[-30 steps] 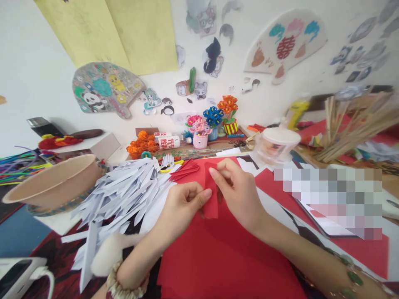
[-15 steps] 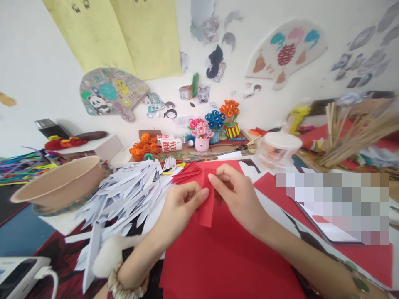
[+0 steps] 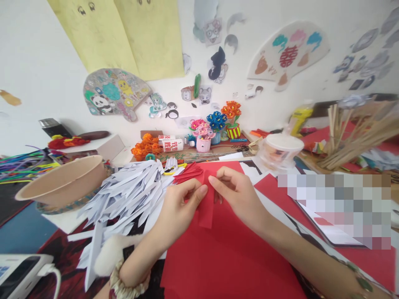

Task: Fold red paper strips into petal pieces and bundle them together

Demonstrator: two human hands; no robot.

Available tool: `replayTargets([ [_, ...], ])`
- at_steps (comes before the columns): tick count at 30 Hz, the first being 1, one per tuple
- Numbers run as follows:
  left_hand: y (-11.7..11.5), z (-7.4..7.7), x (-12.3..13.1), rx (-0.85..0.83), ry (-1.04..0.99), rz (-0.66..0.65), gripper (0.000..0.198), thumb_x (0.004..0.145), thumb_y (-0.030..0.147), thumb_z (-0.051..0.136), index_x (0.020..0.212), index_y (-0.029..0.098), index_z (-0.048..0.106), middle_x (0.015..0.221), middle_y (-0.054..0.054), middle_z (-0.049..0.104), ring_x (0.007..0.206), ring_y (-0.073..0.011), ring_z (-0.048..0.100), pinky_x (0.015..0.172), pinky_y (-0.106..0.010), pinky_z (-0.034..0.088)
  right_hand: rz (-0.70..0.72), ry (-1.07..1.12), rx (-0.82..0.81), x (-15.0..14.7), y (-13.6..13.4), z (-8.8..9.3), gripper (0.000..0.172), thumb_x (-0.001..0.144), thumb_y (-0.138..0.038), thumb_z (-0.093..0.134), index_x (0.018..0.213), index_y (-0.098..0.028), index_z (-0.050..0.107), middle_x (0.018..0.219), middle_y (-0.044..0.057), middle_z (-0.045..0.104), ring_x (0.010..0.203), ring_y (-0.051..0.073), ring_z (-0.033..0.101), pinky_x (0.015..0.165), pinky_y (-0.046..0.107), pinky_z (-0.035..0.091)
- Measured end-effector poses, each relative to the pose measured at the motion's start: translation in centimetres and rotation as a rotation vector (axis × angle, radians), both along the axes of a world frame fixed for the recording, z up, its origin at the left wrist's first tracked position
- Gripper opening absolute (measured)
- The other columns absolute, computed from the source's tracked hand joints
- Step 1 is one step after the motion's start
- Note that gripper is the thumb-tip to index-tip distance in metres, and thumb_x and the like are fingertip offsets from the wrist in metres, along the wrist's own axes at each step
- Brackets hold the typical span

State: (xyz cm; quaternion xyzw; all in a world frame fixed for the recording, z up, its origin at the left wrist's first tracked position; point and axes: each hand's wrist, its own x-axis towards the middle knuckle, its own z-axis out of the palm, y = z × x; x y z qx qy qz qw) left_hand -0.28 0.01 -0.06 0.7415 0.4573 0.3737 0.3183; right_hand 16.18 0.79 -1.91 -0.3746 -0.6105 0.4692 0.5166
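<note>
A narrow folded strip of red paper [image 3: 207, 210] is held upright between both hands above a large red sheet [image 3: 224, 257] on the table. My left hand [image 3: 179, 207] pinches the strip's left edge with thumb and fingers closed. My right hand [image 3: 238, 195] pinches its top right, fingertips pressed together. A few folded red pieces [image 3: 186, 172] lie just behind the hands. To the left spreads a heap of folded white paper pieces [image 3: 127, 193].
A tan paper bowl [image 3: 59, 180] sits at the left, with coloured pipe cleaners [image 3: 18, 164] behind it. A glue bottle [image 3: 171, 145], small flower pots [image 3: 215, 124], a clear lidded tub [image 3: 279, 150] and wooden sticks [image 3: 355, 133] line the back. A white device [image 3: 21, 272] lies at bottom left.
The hands and red strip stayed together near the centre; the strip's lower end has tilted slightly and the fingers have shifted their pinch. The view drifted a little.
</note>
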Motion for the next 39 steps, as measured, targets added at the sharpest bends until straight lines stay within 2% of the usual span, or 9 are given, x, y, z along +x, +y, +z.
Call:
replayTargets([
  [4,0.06,0.43,-0.28,-0.058,0.020,-0.026,0.048,0.094,0.051,0.042,0.058,0.019,0.044,0.055,0.004,0.041,0.053,-0.0112,0.037,0.053,-0.025,0.029,0.025,0.012,-0.017,0.01,0.14,-0.10,0.032,0.092,-0.041,0.060,0.071,-0.020,0.050,0.058,-0.004,0.057,0.053,0.011,0.057,0.055,0.024,0.047],
  [8,-0.12,0.72,-0.40,0.011,0.061,0.027,0.043,0.094,0.046,0.045,0.061,0.018,0.048,0.058,0.004,0.042,0.057,-0.0118,0.038,0.056,-0.025,0.030,0.054,-0.012,-0.011,-0.02,0.14,-0.05,0.032,0.092,-0.043,0.060,0.072,-0.020,0.050,0.059,-0.005,0.056,0.053,0.011,0.057,0.054,0.024,0.046],
  [12,-0.28,0.55,-0.45,0.072,0.032,0.025,0.040,0.094,0.042,0.048,0.061,0.019,0.046,0.058,0.005,0.037,0.056,-0.0111,0.034,0.055,-0.025,0.029,0.085,-0.015,-0.015,-0.07,0.02,-0.01,0.031,0.091,-0.043,0.060,0.073,-0.020,0.051,0.060,-0.005,0.056,0.053,0.011,0.057,0.055,0.024,0.047],
  [18,-0.16,0.54,-0.49,-0.004,0.014,0.013,0.040,0.095,0.040,0.044,0.061,0.019,0.042,0.059,0.005,0.038,0.057,-0.0113,0.036,0.056,-0.025,0.030,0.107,0.001,-0.023,-0.19,-0.08,-0.01,0.031,0.091,-0.041,0.060,0.071,-0.020,0.051,0.060,-0.005,0.056,0.053,0.011,0.056,0.055,0.024,0.046],
  [25,-0.31,0.47,-0.52,0.091,0.026,0.049,0.037,0.095,0.035,0.045,0.062,0.019,0.040,0.059,0.006,0.037,0.058,-0.0111,0.034,0.057,-0.026,0.028,0.189,0.029,-0.075,-0.26,-0.23,0.16,0.029,0.092,-0.039,0.060,0.071,-0.019,0.052,0.059,-0.005,0.057,0.053,0.010,0.055,0.056,0.024,0.045],
  [29,-0.17,0.38,-0.64,0.051,0.011,0.044,0.038,0.096,0.035,0.042,0.062,0.020,0.035,0.060,0.006,0.033,0.058,-0.0111,0.032,0.056,-0.026,0.028,0.198,0.044,-0.073,-0.21,-0.15,0.17,0.031,0.091,-0.039,0.061,0.070,-0.019,0.051,0.058,-0.005,0.056,0.051,0.010,0.055,0.054,0.023,0.044],
  [35,-0.11,0.41,-0.80,0.114,0.010,0.008,0.032,0.096,0.032,0.044,0.067,0.020,0.042,0.064,0.006,0.040,0.061,-0.0111,0.036,0.059,-0.025,0.029,0.268,0.054,-0.130,-0.25,-0.30,0.15,0.029,0.091,-0.037,0.062,0.072,-0.018,0.052,0.062,-0.004,0.057,0.051,0.009,0.055,0.053,0.022,0.045],
  [39,0.06,0.38,-0.74,0.098,-0.010,-0.007,0.033,0.096,0.031,0.042,0.066,0.020,0.039,0.064,0.006,0.037,0.060,-0.0110,0.033,0.057,-0.025,0.028,0.300,0.048,-0.126,-0.05,-0.16,0.21,0.028,0.091,-0.034,0.061,0.071,-0.018,0.052,0.061,-0.004,0.058,0.050,0.008,0.055,0.052,0.021,0.044],
])
